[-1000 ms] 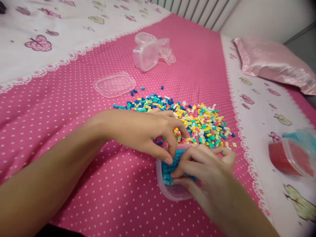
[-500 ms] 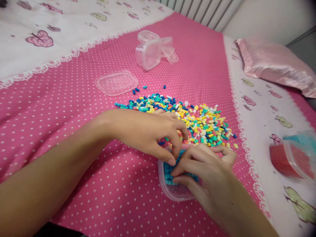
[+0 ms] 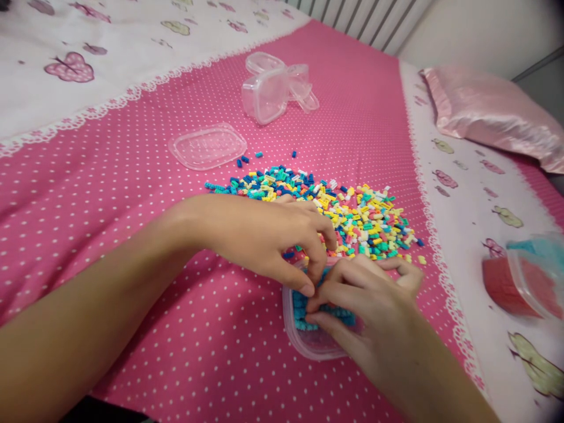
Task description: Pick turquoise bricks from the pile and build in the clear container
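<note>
A clear plastic tub (image 3: 315,351) stands on the pink sheet, with rows of blue toy building bricks (image 3: 301,320) packed in it. My left hand (image 3: 277,235) reaches over the tub's far left edge, its thumb and index finger pinched at the bricks; whatever lies between those fingertips is hidden. From the right, my right hand (image 3: 374,299) bends over the tub with thumb and index finger closed on blue bricks inside. Just beyond both hands spreads a heap of small loose bricks (image 3: 370,220) in yellow, blue, green, white and pink.
A clear lid (image 3: 209,147) lies behind the heap at left. Farther back are empty clear containers (image 3: 267,97). To the right sit a tub of red pieces (image 3: 506,285) and a pink satin pillow (image 3: 497,120). White bed rails (image 3: 352,20) run along the back.
My right fingertips have shifted very slightly among the blue bricks in the tub. My left hand is almost still.
</note>
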{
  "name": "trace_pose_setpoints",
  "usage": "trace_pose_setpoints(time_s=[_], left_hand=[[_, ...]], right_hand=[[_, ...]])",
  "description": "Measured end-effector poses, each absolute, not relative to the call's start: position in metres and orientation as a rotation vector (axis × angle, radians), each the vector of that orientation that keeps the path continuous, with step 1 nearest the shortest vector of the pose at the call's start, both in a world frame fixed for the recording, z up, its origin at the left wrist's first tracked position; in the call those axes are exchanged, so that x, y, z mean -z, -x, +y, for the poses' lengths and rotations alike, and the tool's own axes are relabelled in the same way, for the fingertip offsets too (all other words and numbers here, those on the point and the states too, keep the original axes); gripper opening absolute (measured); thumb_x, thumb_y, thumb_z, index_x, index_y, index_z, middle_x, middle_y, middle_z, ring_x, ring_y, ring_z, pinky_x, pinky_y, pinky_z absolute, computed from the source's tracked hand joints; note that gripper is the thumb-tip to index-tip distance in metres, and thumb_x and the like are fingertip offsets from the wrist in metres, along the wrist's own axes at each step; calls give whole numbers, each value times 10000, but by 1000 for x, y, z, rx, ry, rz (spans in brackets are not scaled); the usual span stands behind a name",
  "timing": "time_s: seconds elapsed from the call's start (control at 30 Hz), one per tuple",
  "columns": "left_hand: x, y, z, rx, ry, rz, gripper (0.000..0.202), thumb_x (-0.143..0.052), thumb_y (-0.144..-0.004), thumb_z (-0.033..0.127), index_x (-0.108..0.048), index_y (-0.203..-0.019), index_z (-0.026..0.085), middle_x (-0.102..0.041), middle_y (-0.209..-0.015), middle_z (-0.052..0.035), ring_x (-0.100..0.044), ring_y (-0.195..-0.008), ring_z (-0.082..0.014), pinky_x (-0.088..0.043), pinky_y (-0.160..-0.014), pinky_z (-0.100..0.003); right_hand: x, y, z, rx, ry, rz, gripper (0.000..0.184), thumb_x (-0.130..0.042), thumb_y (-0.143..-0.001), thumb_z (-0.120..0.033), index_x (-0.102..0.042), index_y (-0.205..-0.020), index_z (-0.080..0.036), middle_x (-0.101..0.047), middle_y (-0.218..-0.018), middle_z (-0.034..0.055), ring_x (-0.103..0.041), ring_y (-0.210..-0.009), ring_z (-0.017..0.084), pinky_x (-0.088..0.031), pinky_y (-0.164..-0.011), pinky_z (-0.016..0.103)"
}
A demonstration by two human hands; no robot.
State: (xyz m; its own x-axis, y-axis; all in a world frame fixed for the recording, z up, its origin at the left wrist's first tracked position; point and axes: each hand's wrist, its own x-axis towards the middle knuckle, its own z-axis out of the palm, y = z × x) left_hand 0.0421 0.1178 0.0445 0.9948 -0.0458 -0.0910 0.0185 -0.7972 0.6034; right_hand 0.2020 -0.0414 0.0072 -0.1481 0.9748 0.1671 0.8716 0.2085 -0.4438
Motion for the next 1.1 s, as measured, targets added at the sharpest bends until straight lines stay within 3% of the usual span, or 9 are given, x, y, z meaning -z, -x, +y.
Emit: trace_pose_setpoints(time_s=[0.23,0.47,0.53,0.6,0.67,0.83,1.1], left_hand=[[-43,-43,118,128,-2491,4,88,-720,-897,253,-795,-920,292,-674,-1063,-12,-576,-1045,-173,-413,-968,-295],[-50,-24,136,-12,-2390,-14,117,-665,-928,247,-761,-993,261,-664,-1242,-14,-600,-1121,-162,-431,-961,-226],[-52,-11,149,-25,-2447,164,136,-675,-912,285,-735,-1028,249,-704,-1127,-9,-625,-1015,-161,-451,-860,-222],[-53,2,160,68,-2525,378,116,-718,-863,321,-710,-927,225,-712,-897,14,-612,-791,-134,-424,-685,-211],[-52,10,167,242,-2560,560,84,-728,-827,263,-680,-856,200,-679,-770,37,-571,-670,-110,-374,-599,-203],[-44,7,166,334,-2632,664,100,-695,-772,101,-683,-810,194,-638,-706,56,-531,-607,-87,-314,-554,-202],[-40,-8,154,488,-2710,826,205,-693,-749,113,-782,-855,265,-704,-766,40,-579,-654,-109,-331,-590,-222]], right_hand=[[-13,-213,-36,-412,1629,-2190,189,-796,-791,-195,-703,-814,-358,-701,-831,-132,-651,-827,147,-185,-857,385],[-19,-210,-38,-359,1591,-2071,210,-742,-826,-137,-680,-791,-334,-676,-777,-146,-644,-771,129,-225,-831,358],[-23,-217,-37,-334,1578,-2096,175,-738,-853,-172,-667,-845,-332,-688,-808,-144,-638,-763,130,-251,-820,356],[-25,-225,-36,-262,1565,-2146,121,-715,-897,-237,-648,-926,-334,-712,-868,-124,-648,-799,146,-271,-826,366],[-23,-233,-35,-159,1560,-2170,73,-676,-937,-305,-624,-982,-330,-721,-897,-94,-653,-818,167,-285,-827,384],[-14,-237,-31,-66,1588,-2141,37,-621,-977,-345,-603,-988,-316,-723,-883,-68,-660,-817,188,-295,-840,417],[-15,-232,-29,-63,1583,-2098,29,-614,-978,-355,-629,-978,-330,-730,-877,-72,-666,-827,191,-299,-848,428]])
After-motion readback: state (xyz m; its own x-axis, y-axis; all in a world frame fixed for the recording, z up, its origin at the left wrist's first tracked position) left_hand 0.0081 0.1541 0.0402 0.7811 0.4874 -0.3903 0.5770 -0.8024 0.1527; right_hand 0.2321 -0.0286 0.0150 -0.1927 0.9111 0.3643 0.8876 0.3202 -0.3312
